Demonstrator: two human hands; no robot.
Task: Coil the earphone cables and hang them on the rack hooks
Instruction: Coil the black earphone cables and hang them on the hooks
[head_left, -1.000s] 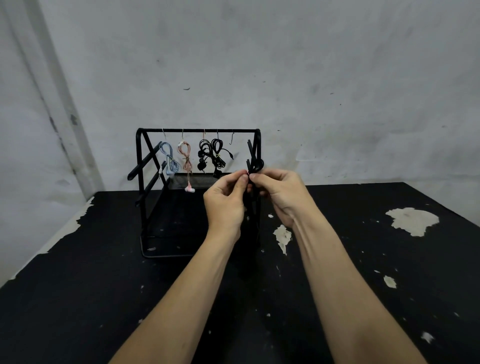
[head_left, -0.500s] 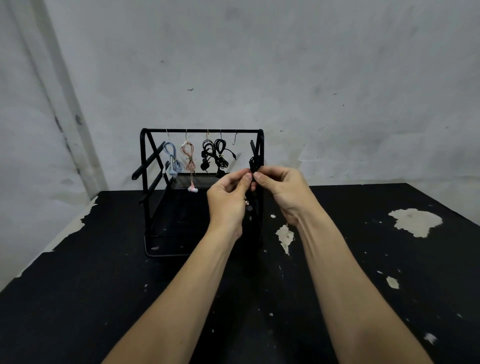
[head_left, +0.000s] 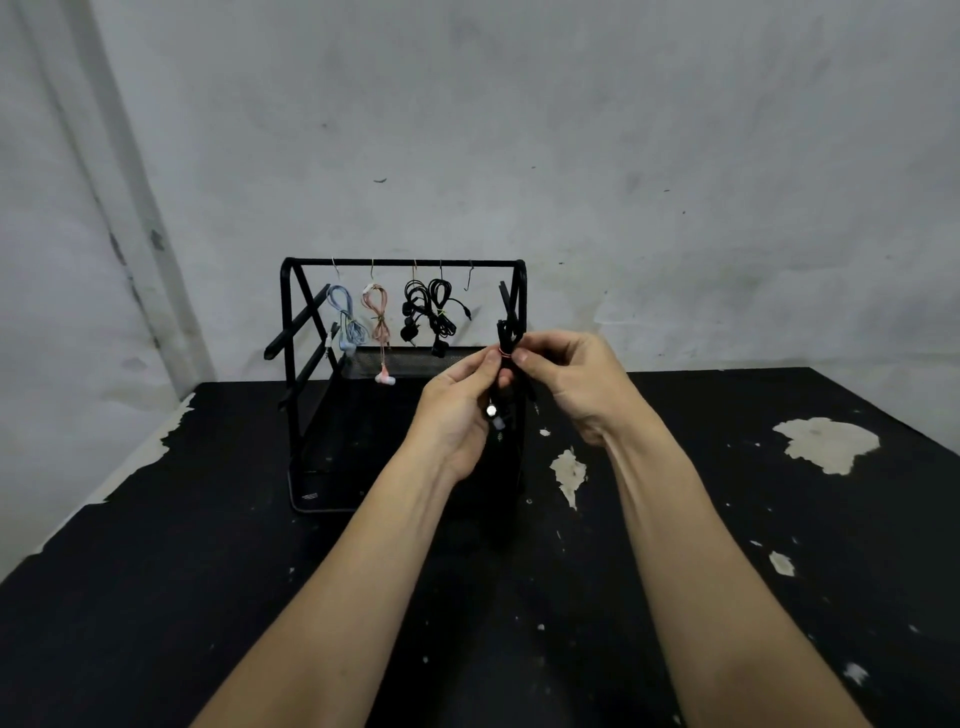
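Between both hands, pinched upright, a black earphone bundle.

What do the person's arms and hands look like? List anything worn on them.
Nothing is worn. The left hand and right hand are bare, with no gloves, rings, watch or bands visible. Both forearms are uncovered to the frame's bottom edge; no sleeves show.

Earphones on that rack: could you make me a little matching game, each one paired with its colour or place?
Things:
1. earphone on the leftmost hook
2. earphone on the second hook
3. bare hook
4. bundle pinched by both hands

Descriptions:
A. empty, right of the hung earphones
B. pink
C. black, in front of the rack
D. light blue

Pairs: 1-D, 2-B, 3-A, 4-C
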